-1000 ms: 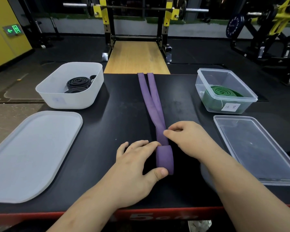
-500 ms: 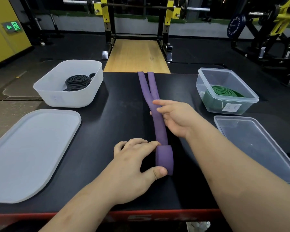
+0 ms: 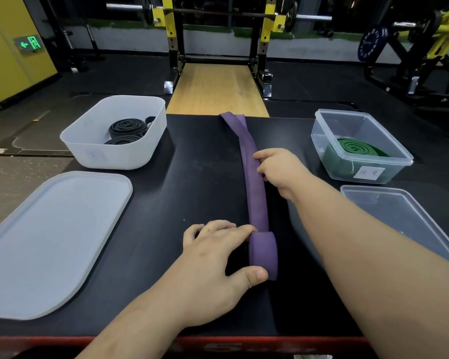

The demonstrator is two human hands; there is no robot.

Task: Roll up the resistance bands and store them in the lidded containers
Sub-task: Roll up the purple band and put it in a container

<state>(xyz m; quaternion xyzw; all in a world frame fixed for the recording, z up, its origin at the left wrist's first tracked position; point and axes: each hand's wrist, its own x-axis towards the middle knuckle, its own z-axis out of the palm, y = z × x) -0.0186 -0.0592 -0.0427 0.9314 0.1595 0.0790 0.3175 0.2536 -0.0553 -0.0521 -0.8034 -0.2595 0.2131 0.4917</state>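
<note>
A purple resistance band lies lengthwise down the middle of the black table, its near end wound into a small roll. My left hand pinches that roll between thumb and fingers. My right hand grips the flat stretch of band farther up, fingers curled over its right edge. A white tub at the back left holds rolled black bands. A clear tub at the back right holds a rolled green band.
The white lid lies flat at the left front. The clear lid lies at the right front, partly under my right forearm. The table's red front edge is close to me. Gym racks stand on the floor beyond.
My right hand has moved away from the roll, up along the band, and now grips it mid-length, bringing the two strands together. My left hand has stayed on the roll.
</note>
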